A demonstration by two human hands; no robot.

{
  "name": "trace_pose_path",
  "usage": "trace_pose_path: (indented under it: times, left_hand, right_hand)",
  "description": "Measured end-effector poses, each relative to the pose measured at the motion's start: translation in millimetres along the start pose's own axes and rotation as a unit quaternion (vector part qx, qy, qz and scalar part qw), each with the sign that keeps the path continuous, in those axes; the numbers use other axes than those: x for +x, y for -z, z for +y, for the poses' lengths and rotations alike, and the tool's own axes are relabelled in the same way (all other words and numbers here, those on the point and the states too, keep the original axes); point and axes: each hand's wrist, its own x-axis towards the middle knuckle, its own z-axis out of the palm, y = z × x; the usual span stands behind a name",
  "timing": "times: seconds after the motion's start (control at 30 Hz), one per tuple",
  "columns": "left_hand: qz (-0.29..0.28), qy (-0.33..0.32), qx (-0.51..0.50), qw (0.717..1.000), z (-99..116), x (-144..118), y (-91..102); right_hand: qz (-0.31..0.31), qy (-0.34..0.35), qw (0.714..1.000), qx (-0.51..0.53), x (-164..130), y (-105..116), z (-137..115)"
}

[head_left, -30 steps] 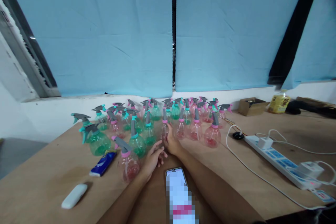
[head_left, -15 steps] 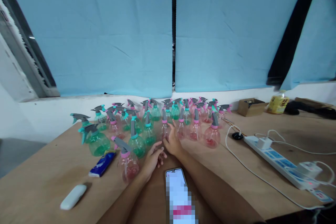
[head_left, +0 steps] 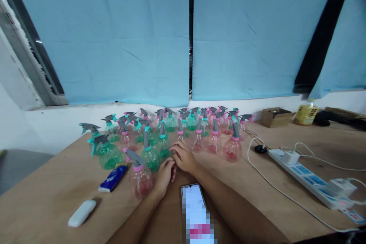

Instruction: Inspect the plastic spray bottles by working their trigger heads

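My left hand [head_left: 166, 174] is above the table, its fingers curled inward with no object seen in them. Close beside it, my right hand [head_left: 185, 157] has bent fingers reaching left, slightly apart and holding nothing. The two hands nearly meet; whether they touch I cannot tell. A green spray bottle [head_left: 150, 159] and another green spray bottle [head_left: 164, 146] stand just beyond them. To the left is a pink spray bottle [head_left: 142, 183] with a grey trigger head. Behind my right hand, a pink spray bottle [head_left: 180, 136] is partly hidden. Below the hands lies a lit phone [head_left: 192, 190].
Several more green and pink spray bottles stand in rows toward the wall. A blue packet [head_left: 113, 178] and a white case [head_left: 82, 213] lie on the left. On the right are a power strip [head_left: 304, 179] with cables, a cardboard box [head_left: 274, 118] and a yellow-labelled bottle [head_left: 305, 113].
My right hand has come down and left from in front of the pink bottles, its raised fingers now bent. My left hand's fingers have curled in more. The bottles stand as before.
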Motion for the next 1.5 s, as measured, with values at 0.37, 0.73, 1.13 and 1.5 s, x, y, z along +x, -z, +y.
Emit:
trace_pose_path:
  times: [0.37, 0.73, 1.13, 1.5]
  left_hand:
    - [0.028, 0.042, -0.081, 0.995, 1, 4, 6.1]
    - [0.053, 0.009, -0.065, 0.996, 8, -2, 1.9]
    - [-0.031, -0.043, 0.092, 0.994, 4, -4, -1.6]
    - [-0.046, -0.046, 0.074, 0.995, 11, -7, -0.6]
  right_hand:
    - [-0.107, -0.134, 0.981, 0.086, 36, -33, -4]
    - [0.021, -0.092, 0.988, 0.125, 31, -32, -9]
    - [0.041, -0.030, 0.993, 0.105, 0, 7, -9]
    - [0.203, -0.123, 0.967, 0.088, -9, 15, 23]
